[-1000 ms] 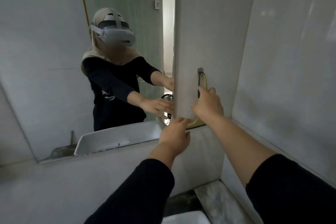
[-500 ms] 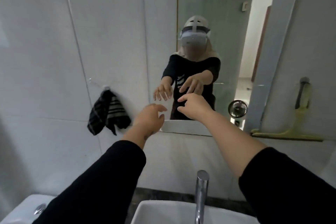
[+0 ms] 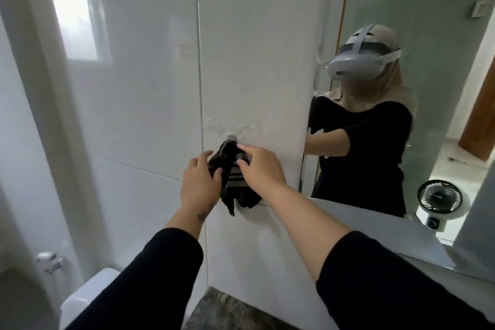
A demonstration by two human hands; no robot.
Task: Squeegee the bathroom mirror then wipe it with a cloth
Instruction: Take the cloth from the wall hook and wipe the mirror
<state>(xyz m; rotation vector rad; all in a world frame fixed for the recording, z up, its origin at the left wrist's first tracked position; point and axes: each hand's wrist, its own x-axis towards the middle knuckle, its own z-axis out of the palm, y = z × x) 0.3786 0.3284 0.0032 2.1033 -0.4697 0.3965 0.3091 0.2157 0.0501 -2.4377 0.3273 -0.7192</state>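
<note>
A dark striped cloth (image 3: 237,191) hangs from a small hook (image 3: 231,138) on the white tiled wall, just left of the mirror (image 3: 439,67). My right hand (image 3: 261,166) pinches the cloth's upper part with its fingertips, close under the hook. My left hand (image 3: 199,182) grips the cloth's left edge, thumb lying over the fabric. The cloth's lower end dangles free between my two wrists. The mirror shows a person in a headset and black top reaching towards the cloth. The squeegee is out of view.
A white toilet tank (image 3: 85,295) and a chrome fitting (image 3: 49,260) sit at the lower left. A bright window (image 3: 77,16) is high on the left. A speckled stone counter (image 3: 222,311) lies below my arms. A small fan (image 3: 439,198) appears in the mirror.
My hands left the squeegee hanging on the right wall. The view swung left across the mirror, and both hands reached the hanging cloth and closed on it.
</note>
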